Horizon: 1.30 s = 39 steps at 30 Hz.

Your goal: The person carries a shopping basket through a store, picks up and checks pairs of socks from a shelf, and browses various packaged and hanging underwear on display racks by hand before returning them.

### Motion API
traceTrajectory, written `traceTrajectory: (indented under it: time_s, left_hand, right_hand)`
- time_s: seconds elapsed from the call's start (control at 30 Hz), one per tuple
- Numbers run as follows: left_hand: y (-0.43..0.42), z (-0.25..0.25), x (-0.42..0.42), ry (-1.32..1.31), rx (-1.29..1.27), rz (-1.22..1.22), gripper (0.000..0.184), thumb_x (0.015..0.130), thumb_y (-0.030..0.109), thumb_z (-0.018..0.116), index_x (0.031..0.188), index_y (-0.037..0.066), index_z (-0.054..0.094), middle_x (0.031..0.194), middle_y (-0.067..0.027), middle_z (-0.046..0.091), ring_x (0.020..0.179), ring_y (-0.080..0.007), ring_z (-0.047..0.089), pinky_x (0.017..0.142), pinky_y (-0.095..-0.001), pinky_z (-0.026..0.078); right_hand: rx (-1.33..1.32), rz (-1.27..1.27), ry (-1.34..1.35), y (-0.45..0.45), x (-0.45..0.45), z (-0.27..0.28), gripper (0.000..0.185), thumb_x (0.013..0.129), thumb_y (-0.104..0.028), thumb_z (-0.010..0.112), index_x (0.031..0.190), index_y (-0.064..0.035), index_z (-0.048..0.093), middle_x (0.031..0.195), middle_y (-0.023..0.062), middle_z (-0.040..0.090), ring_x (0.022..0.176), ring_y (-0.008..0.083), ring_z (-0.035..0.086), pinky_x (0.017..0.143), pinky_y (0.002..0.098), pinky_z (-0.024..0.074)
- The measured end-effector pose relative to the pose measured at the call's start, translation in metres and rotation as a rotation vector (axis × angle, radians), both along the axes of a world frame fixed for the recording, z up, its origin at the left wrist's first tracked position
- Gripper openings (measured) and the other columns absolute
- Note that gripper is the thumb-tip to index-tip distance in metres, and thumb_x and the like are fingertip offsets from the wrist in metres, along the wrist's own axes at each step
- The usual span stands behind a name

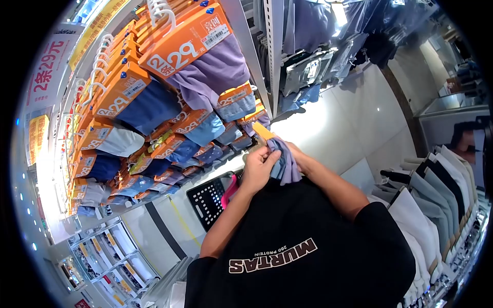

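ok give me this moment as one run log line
left hand: pinching purple-and-blue cloth | right hand: at same cloth, fingers mostly hidden | orange-carded garments: hanging at left

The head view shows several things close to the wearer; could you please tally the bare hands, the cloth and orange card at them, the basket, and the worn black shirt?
Hands: 2 (left hand, right hand)
Cloth: 1 bundle
Orange card: 1
Basket: 1
Black shirt: 1
Total: 6
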State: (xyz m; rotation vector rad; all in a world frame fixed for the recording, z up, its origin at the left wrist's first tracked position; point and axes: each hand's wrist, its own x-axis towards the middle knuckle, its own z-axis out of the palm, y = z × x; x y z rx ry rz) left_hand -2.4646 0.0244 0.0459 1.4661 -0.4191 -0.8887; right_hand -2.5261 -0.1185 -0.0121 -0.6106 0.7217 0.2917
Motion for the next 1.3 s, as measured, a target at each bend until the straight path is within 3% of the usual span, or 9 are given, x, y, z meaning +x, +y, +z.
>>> traceTrajectory:
  time_s: [0.1,0.17,0.33,0.47,0.67,0.9,1.13,1.2,1.3]
  left_hand:
    - [0.001,-0.013,0.000,-0.055,0.058,-0.012,0.028,0.100,0.017,0.065,0.080,0.001,0.054,0.069,0.0052,0.050,0.064,-0.0020,0.040,0.056,-0.0226,0.033]
    - [0.004,-0.014,-0.003,0.003,0.062,0.018,0.025,0.100,0.017,0.065,0.083,0.001,0.055,0.069,0.0051,0.050,0.064,-0.0020,0.041,0.057,-0.0225,0.034]
    - [0.010,-0.022,-0.005,0.054,0.035,0.056,0.022,0.102,0.017,0.063,0.088,0.001,0.056,0.071,0.0053,0.051,0.066,-0.0017,0.041,0.057,-0.0220,0.034]
    - [0.015,-0.027,-0.001,0.024,0.023,0.036,0.021,0.102,0.017,0.062,0.089,0.002,0.056,0.072,0.0052,0.052,0.066,-0.0016,0.041,0.059,-0.0218,0.035]
    - [0.017,-0.020,-0.004,0.007,0.016,0.044,0.023,0.104,0.019,0.059,0.088,0.002,0.057,0.072,0.0061,0.050,0.067,-0.0021,0.040,0.061,-0.0220,0.036]
    - [0.030,-0.027,-0.003,0.046,0.099,-0.025,0.020,0.105,0.017,0.055,0.096,0.000,0.061,0.082,0.0039,0.057,0.075,-0.0029,0.047,0.068,-0.0227,0.041]
    - [0.046,-0.034,-0.007,0.116,0.011,0.196,0.020,0.103,0.006,0.049,0.119,-0.002,0.059,0.105,-0.0050,0.066,0.093,-0.0081,0.058,0.084,-0.0238,0.047]
    - [0.067,-0.056,-0.002,-0.019,0.143,0.208,0.025,0.101,0.002,0.048,0.123,-0.002,0.057,0.107,-0.0072,0.067,0.096,-0.0099,0.060,0.085,-0.0248,0.048]
    - [0.093,-0.039,-0.001,-0.017,0.204,0.261,0.027,0.100,0.005,0.053,0.125,-0.003,0.059,0.106,-0.0100,0.070,0.093,-0.0132,0.066,0.083,-0.0277,0.052]
  right_hand:
    - [0.334,-0.089,-0.455,0.018,-0.013,-0.104,0.042,0.106,-0.036,0.049,0.127,-0.0019,0.060,0.111,0.0099,0.068,0.094,0.0177,0.068,0.084,0.0311,0.0585]
    - [0.126,-0.135,-0.417,0.020,-0.027,-0.080,0.039,0.106,-0.029,0.048,0.131,-0.0010,0.058,0.119,0.0117,0.067,0.101,0.0189,0.068,0.091,0.0315,0.0579]
    - [0.571,-0.173,-0.575,0.009,-0.025,-0.057,0.040,0.105,-0.020,0.049,0.140,-0.0010,0.052,0.130,0.0139,0.064,0.112,0.0212,0.066,0.099,0.0331,0.0551]
    - [0.525,-0.151,-0.534,0.012,-0.023,-0.065,0.040,0.106,-0.025,0.049,0.135,0.0006,0.056,0.127,0.0142,0.065,0.108,0.0200,0.068,0.094,0.0309,0.0568]
    - [0.629,-0.139,-0.677,0.008,-0.024,-0.055,0.042,0.105,-0.015,0.048,0.146,-0.0042,0.048,0.134,0.0130,0.062,0.118,0.0213,0.064,0.104,0.0340,0.0525]
    - [0.497,-0.151,-0.714,0.010,-0.027,-0.041,0.041,0.105,-0.012,0.048,0.144,-0.0040,0.049,0.134,0.0125,0.061,0.116,0.0197,0.064,0.103,0.0325,0.0521]
    - [0.181,-0.010,-0.265,0.007,0.011,-0.059,0.048,0.105,-0.040,0.054,0.131,0.0000,0.056,0.116,0.0122,0.069,0.096,0.0191,0.070,0.088,0.0335,0.0566]
    - [0.085,-0.072,-0.230,-0.003,0.016,-0.007,0.047,0.103,-0.035,0.057,0.132,0.0015,0.055,0.117,0.0122,0.069,0.101,0.0197,0.069,0.092,0.0336,0.0549]
    - [-0.202,-0.053,-0.328,-0.025,0.036,0.003,0.045,0.102,-0.029,0.060,0.134,0.0014,0.054,0.121,0.0114,0.067,0.109,0.0189,0.066,0.097,0.0332,0.0520]
